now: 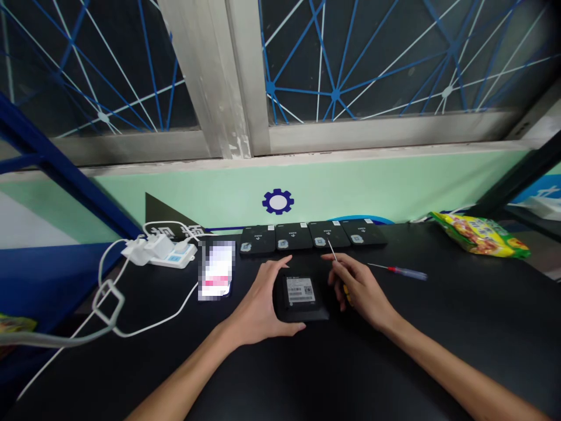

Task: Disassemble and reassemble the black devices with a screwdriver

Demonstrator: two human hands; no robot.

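Observation:
A flat black square box with a white printed label lies on the dark table in front of me. My left hand grips it from the left, thumb along the near edge and fingers at the far edge. Just right of the box, my right hand is closed round a screwdriver. Its thin metal shaft sticks up and leftward past the fingers, and a bit of yellow handle shows under the palm. The tip is apart from the labelled box.
Several similar black boxes stand in a row by the wall. Right of them lie another screwdriver with a clear handle and a yellow-green snack bag. A phone and a white power strip with looping cables occupy the left.

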